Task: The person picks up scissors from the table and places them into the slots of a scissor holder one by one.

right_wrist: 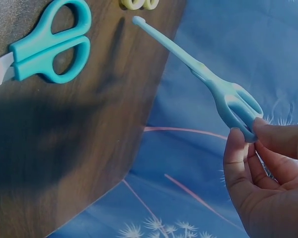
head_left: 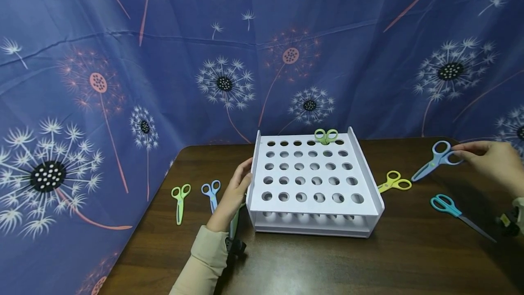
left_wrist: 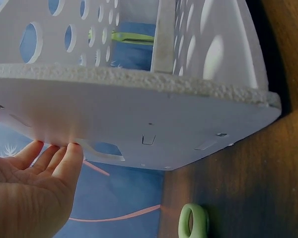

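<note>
A white rack with rows of round holes [head_left: 292,173] stands on the table, and a green pair of scissors [head_left: 326,136] sits in its back row. My left hand [head_left: 234,192] rests against the rack's left side; in the left wrist view its fingertips touch the outer panel [left_wrist: 104,114]. Above the table on the right, my right hand [head_left: 493,160] pinches one handle loop of the light blue scissors [head_left: 435,163]. In the right wrist view those scissors [right_wrist: 213,84] point away from the thumb and fingers, blades together.
Yellow scissors [head_left: 394,181] lie against the rack's right side. Teal scissors with metal blades [head_left: 447,206] lie nearer the front right. On the left are green scissors [head_left: 180,199] and blue scissors [head_left: 211,191]; another green pair [head_left: 234,224] is partly behind my left wrist. A patterned curtain [head_left: 262,58] hangs behind.
</note>
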The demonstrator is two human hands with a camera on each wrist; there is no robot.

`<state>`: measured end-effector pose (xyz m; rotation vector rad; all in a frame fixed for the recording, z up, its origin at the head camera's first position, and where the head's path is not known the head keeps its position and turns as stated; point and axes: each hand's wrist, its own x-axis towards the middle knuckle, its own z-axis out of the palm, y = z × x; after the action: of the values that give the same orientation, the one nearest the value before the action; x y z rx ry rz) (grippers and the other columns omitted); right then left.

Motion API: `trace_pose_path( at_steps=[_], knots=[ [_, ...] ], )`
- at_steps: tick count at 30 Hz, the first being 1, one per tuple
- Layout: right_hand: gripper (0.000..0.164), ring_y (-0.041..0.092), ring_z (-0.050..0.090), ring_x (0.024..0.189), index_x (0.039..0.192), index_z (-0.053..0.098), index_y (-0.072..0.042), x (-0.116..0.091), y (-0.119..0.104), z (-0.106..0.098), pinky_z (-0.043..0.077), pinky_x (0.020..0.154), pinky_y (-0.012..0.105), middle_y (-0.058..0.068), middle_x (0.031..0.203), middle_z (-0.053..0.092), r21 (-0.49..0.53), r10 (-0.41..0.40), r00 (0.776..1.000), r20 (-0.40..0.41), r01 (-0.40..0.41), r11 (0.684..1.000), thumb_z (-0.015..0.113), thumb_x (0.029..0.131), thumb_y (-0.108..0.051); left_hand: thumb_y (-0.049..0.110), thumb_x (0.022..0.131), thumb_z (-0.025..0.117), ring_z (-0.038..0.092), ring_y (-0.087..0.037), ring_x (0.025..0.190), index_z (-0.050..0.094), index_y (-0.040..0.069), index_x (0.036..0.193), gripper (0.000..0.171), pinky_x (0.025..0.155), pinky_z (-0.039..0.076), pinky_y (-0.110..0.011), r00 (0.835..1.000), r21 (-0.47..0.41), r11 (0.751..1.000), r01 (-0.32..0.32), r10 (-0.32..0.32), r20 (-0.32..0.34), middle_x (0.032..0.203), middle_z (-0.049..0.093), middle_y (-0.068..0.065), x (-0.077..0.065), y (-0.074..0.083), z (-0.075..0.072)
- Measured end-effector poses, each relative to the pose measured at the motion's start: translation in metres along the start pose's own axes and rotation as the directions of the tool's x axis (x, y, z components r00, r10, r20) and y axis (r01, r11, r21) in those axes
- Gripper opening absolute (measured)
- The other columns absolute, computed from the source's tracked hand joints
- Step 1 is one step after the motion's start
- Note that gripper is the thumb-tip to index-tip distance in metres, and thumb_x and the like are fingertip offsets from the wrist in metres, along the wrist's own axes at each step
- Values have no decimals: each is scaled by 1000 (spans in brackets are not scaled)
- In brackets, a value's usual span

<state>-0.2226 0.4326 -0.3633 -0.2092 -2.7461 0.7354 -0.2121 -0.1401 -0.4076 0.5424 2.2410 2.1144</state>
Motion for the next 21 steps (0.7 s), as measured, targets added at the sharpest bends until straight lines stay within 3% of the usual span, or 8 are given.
trace_pose_path(
  at_steps=[13, 21],
  knots=[
    [39, -3, 51, 52, 114, 61, 13, 4, -12, -5, 42, 48, 29, 28, 83, 69, 11, -15, 1000, 11, 15, 1000, 53, 100, -22, 18, 105, 37, 38, -33, 132, 27, 10, 151, 47, 99, 40, -32, 1000, -3, 1000, 1, -1, 10, 149, 34, -18, 0, -1, -1],
    [41, -6, 51, 52, 115, 62, 12, 0, -19, -6, 44, 48, 29, 28, 84, 70, 30, -20, 1000, 7, 20, 999, 53, 100, -25, 18, 105, 37, 36, -32, 135, 27, 10, 151, 48, 102, 37, -35, 1000, 6, 1000, -2, 2, 22, 151, 33, -17, 1, -1, -1]
  ],
)
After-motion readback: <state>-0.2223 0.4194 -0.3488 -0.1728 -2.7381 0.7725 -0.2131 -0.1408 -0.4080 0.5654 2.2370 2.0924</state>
